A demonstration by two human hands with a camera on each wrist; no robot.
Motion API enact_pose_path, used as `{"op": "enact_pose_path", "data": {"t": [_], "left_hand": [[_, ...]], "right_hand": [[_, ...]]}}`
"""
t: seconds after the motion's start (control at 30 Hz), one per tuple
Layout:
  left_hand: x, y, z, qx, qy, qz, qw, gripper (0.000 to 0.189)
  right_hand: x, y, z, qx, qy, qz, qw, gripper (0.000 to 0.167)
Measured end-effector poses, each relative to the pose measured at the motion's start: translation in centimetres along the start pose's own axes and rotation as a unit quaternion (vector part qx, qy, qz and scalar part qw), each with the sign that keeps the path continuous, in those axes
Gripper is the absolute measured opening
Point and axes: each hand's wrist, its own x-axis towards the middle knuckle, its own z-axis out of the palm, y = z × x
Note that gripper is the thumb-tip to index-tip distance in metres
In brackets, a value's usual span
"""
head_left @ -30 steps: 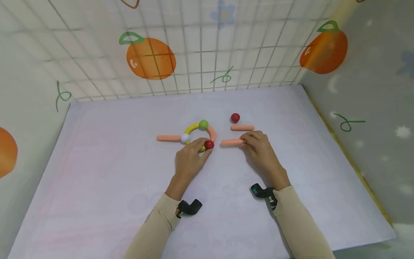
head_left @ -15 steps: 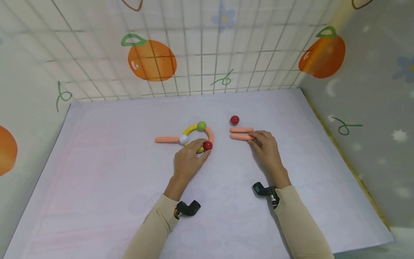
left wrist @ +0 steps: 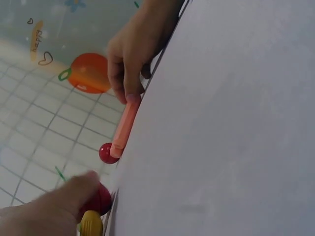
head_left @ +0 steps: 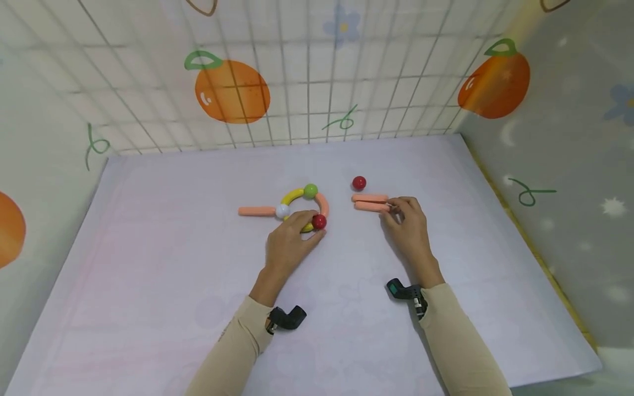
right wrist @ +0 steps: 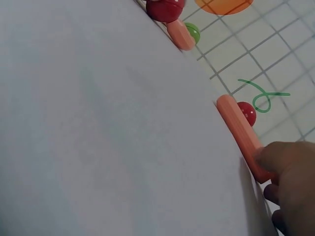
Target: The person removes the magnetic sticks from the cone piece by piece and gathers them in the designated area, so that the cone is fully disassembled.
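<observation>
Left hand (head_left: 287, 243), right hand (head_left: 410, 226): grasping
Left pinches the red ball (head_left: 320, 221) on the ring (head_left: 324, 204); right pinches the near stick (head_left: 370, 207) beside the far stick (head_left: 369, 197).

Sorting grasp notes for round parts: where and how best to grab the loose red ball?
Likely a pinch across the middle of the loose red ball, coming from above: it is round with no visible handle, and the farther paired stick lies close on its near side, crowding a low approach from there.
</observation>
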Motion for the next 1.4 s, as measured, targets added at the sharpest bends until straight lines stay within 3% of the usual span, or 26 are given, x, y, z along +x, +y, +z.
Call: {"op": "enact_pose_path", "data": {"t": [0.1,0.23,0.3,0.47,0.6,0.87,1.07,1.23,1.4], "left_hand": [[0.6,-0.8,-1.3,-0.02,0.034,-0.012,0.9991,0.042],[1.4,-3.1,-3.5,-0.03,0.083,-0.043,0.9952,0.031],[1.5,-4.3,-4.2,-0.024,0.068,-0.054,0.9959,0.03],[1.3,-5.8,-4.7,0.007,-0.021,-0.042,0.9989,0.035],[1.4,-5.8,-4.5,0.023,-0.037,-0.025,0.9987,0.038],[1.2,-5.6,-4.3,0.054,-0.01,0.003,0.9985,0.034],[1.2,-4.9,-4.1,0.103,0.029,-0.025,0.9939,0.041],[1.3,-4.3,-4.2,0.072,0.025,-0.015,0.997,0.028],[1.2,-4.6,-4.5,0.044,-0.018,0.024,0.9986,0.031]], "right_hand": [[-0.2,0.0,0.0,0.007,0.004,0.001,1.0,0.024],[-0.1,-0.1,-0.1,0.018,0.007,0.004,0.9998,0.022],[-0.1,-0.1,-0.2,0.022,0.006,0.005,0.9997,0.024],[-0.1,0.0,-0.2,0.021,0.002,0.021,0.9995,0.027],[-0.1,0.0,-0.3,0.017,0.008,0.026,0.9995,0.027],[-0.1,-0.1,-0.2,0.024,0.008,0.024,0.9994,0.026],[0.0,0.0,-0.2,0.029,0.006,0.026,0.9992,0.024],[-0.1,0.0,-0.1,0.03,0.004,0.027,0.9992,0.023],[-0.1,0.1,-0.1,0.029,0.004,0.027,0.9992,0.024]]}}
